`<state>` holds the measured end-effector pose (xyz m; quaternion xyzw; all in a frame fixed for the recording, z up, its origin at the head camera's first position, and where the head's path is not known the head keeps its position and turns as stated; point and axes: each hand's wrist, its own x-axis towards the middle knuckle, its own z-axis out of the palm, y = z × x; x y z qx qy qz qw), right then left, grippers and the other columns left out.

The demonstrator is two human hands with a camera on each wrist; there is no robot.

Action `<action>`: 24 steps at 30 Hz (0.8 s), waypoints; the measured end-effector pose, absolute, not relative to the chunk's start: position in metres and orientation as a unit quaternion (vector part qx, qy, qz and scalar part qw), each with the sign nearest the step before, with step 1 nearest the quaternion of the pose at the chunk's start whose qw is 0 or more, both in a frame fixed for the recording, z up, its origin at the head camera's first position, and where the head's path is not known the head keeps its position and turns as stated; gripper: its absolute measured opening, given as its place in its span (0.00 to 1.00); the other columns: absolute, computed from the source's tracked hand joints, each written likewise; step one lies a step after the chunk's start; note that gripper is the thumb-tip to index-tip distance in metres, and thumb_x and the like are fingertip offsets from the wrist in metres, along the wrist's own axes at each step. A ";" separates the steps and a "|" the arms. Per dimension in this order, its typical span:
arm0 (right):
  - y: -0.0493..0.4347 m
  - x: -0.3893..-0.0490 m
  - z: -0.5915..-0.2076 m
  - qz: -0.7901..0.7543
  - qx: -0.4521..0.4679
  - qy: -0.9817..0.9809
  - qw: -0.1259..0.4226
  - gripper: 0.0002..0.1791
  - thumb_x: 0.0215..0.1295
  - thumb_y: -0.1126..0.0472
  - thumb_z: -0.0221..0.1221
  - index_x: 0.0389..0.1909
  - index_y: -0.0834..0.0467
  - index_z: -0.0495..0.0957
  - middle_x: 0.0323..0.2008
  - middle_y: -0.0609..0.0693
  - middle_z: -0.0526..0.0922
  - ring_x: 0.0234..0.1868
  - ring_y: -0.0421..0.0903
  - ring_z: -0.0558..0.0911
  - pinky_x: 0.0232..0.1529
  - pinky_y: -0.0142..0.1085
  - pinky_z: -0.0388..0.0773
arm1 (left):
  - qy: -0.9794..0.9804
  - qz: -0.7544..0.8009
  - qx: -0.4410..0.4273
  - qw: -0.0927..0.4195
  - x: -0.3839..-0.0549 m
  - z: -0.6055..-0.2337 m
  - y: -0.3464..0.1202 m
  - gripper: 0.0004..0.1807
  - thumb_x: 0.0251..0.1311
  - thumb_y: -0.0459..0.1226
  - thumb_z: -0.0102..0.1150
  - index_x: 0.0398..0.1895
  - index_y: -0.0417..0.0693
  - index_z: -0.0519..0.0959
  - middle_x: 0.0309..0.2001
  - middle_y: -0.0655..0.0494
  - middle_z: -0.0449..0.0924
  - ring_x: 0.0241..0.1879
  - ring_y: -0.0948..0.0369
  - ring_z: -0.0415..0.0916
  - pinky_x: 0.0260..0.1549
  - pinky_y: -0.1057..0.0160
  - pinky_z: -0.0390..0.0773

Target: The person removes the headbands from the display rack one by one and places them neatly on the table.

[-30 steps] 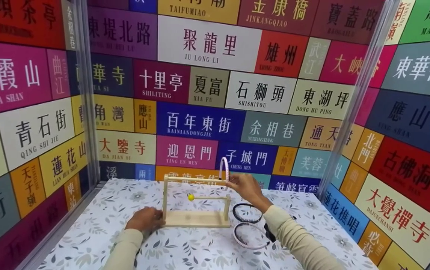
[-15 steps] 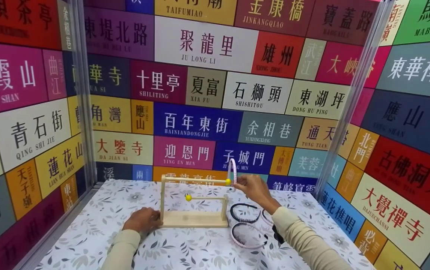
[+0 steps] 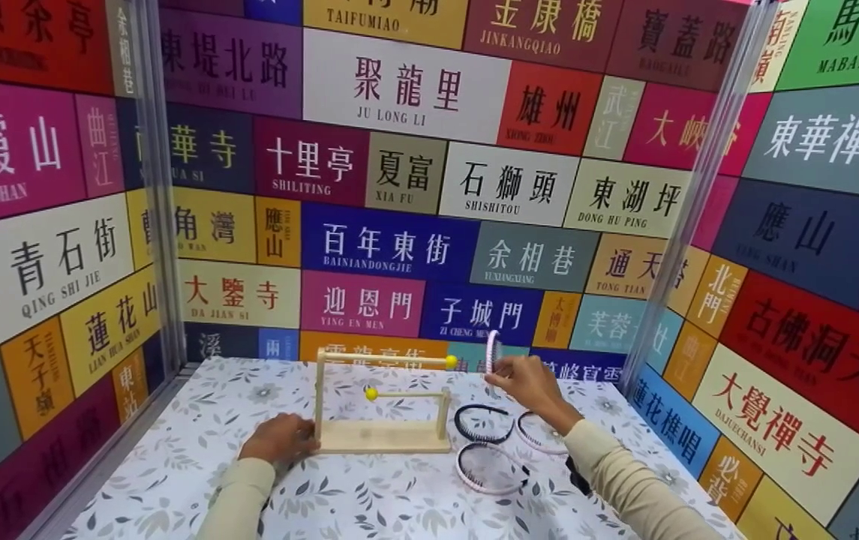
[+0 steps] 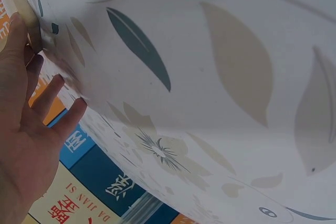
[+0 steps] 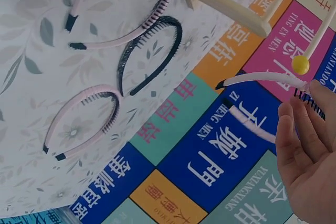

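Note:
My left hand (image 3: 279,439) is at the left end of a wooden stand (image 3: 384,437), thumb and forefinger pinching its edge; the other fingers spread loosely in the left wrist view. Two horizontal rods, the upper rod (image 3: 384,360) and the shorter lower rod (image 3: 406,395), each end in a yellow ball. To the right of the upper ball (image 3: 451,361), my right hand (image 3: 530,382) pinches a pink toothed headband (image 3: 492,352), held upright and apart from the rod. In the right wrist view the headband's two ends (image 5: 252,78) point away from the fingers.
Right of the stand lie a black headband (image 3: 508,424), a pink headband (image 3: 467,480) and another pink one (image 3: 530,442). A dark object (image 3: 578,476) shows partly under the right forearm. Sign-printed walls (image 3: 369,300) enclose the leaf-patterned table (image 3: 369,502).
My right hand has moved right with the pink headband, from around the upper rod's end to past the yellow ball. The left hand has stayed at the stand.

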<state>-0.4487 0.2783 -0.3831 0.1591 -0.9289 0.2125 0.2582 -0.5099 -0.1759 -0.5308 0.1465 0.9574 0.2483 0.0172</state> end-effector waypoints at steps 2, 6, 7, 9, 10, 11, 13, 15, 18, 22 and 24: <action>0.284 -0.446 -0.386 0.205 0.151 -0.932 0.256 0.09 0.63 0.53 0.73 0.37 0.54 0.91 0.32 0.48 0.91 0.32 0.45 0.88 0.33 0.43 0.87 | 0.959 0.244 0.143 0.018 -0.506 -0.528 -0.176 0.22 0.63 0.44 0.72 0.58 0.46 0.86 0.53 0.50 0.87 0.56 0.46 0.81 0.60 0.39 0.78; 0.297 -0.440 -0.390 0.190 0.149 -0.937 0.252 0.09 0.63 0.53 0.73 0.36 0.54 0.90 0.32 0.49 0.91 0.32 0.45 0.88 0.33 0.44 0.87 | 0.960 0.247 0.131 0.025 -0.496 -0.520 -0.175 0.23 0.64 0.44 0.72 0.60 0.47 0.85 0.54 0.48 0.86 0.57 0.46 0.80 0.60 0.39 0.77; 0.300 -0.438 -0.391 0.188 0.150 -0.938 0.250 0.09 0.63 0.53 0.73 0.36 0.54 0.90 0.31 0.49 0.91 0.31 0.45 0.88 0.32 0.43 0.87 | 0.959 0.250 0.128 0.026 -0.494 -0.519 -0.175 0.23 0.64 0.44 0.72 0.60 0.47 0.85 0.54 0.48 0.86 0.57 0.45 0.80 0.60 0.38 0.77; 0.307 -0.435 -0.394 0.185 0.150 -0.940 0.245 0.08 0.63 0.53 0.73 0.35 0.53 0.90 0.31 0.49 0.91 0.31 0.45 0.88 0.31 0.43 0.87 | 0.958 0.255 0.124 0.027 -0.491 -0.516 -0.175 0.23 0.64 0.44 0.72 0.60 0.46 0.85 0.55 0.47 0.85 0.57 0.45 0.80 0.60 0.38 0.76; 0.310 -0.433 -0.396 0.186 0.149 -0.941 0.242 0.08 0.62 0.53 0.74 0.35 0.53 0.90 0.31 0.49 0.90 0.30 0.44 0.88 0.30 0.42 0.86 | 0.958 0.258 0.123 0.027 -0.490 -0.516 -0.175 0.23 0.64 0.44 0.72 0.60 0.46 0.84 0.55 0.47 0.85 0.57 0.45 0.80 0.60 0.38 0.76; 0.314 -0.431 -0.398 0.185 0.148 -0.942 0.238 0.07 0.62 0.54 0.74 0.34 0.53 0.90 0.31 0.49 0.90 0.30 0.44 0.87 0.30 0.42 0.86 | 0.958 0.260 0.122 0.026 -0.489 -0.516 -0.175 0.23 0.64 0.43 0.72 0.60 0.46 0.84 0.55 0.47 0.85 0.58 0.44 0.80 0.60 0.37 0.76; 0.320 -0.428 -0.401 0.184 0.145 -0.945 0.228 0.07 0.62 0.54 0.74 0.34 0.53 0.90 0.30 0.48 0.90 0.29 0.43 0.86 0.29 0.42 0.86 | 0.958 0.257 0.128 0.021 -0.491 -0.517 -0.176 0.22 0.65 0.43 0.71 0.60 0.46 0.85 0.55 0.46 0.85 0.57 0.44 0.80 0.60 0.38 0.76; 0.326 -0.425 -0.404 0.181 0.135 -0.950 0.215 0.06 0.62 0.54 0.74 0.33 0.52 0.90 0.30 0.46 0.89 0.30 0.42 0.85 0.30 0.42 0.85 | 0.957 0.255 0.134 0.016 -0.494 -0.520 -0.176 0.21 0.65 0.42 0.71 0.60 0.46 0.85 0.54 0.46 0.85 0.57 0.44 0.80 0.60 0.38 0.77; 0.334 -0.421 -0.410 0.171 0.118 -0.959 0.191 0.07 0.61 0.53 0.75 0.32 0.52 0.90 0.29 0.45 0.88 0.28 0.41 0.84 0.29 0.41 0.84 | 0.957 0.251 0.144 0.013 -0.496 -0.521 -0.177 0.21 0.65 0.42 0.71 0.59 0.47 0.85 0.54 0.47 0.86 0.57 0.44 0.80 0.60 0.38 0.77; 0.343 -0.413 -0.421 0.164 0.103 -0.969 0.153 0.08 0.57 0.54 0.77 0.27 0.52 0.89 0.25 0.43 0.86 0.22 0.39 0.79 0.24 0.39 0.80 | 0.956 0.255 0.144 0.016 -0.493 -0.518 -0.175 0.22 0.65 0.43 0.71 0.60 0.46 0.85 0.55 0.47 0.86 0.57 0.44 0.81 0.60 0.38 0.77; 0.348 -0.408 -0.428 0.155 0.102 -0.974 0.126 0.08 0.57 0.55 0.77 0.26 0.54 0.89 0.22 0.43 0.85 0.19 0.39 0.78 0.21 0.37 0.78 | 0.956 0.255 0.142 0.016 -0.493 -0.518 -0.174 0.22 0.65 0.43 0.71 0.60 0.47 0.85 0.55 0.47 0.86 0.57 0.44 0.80 0.60 0.37 0.77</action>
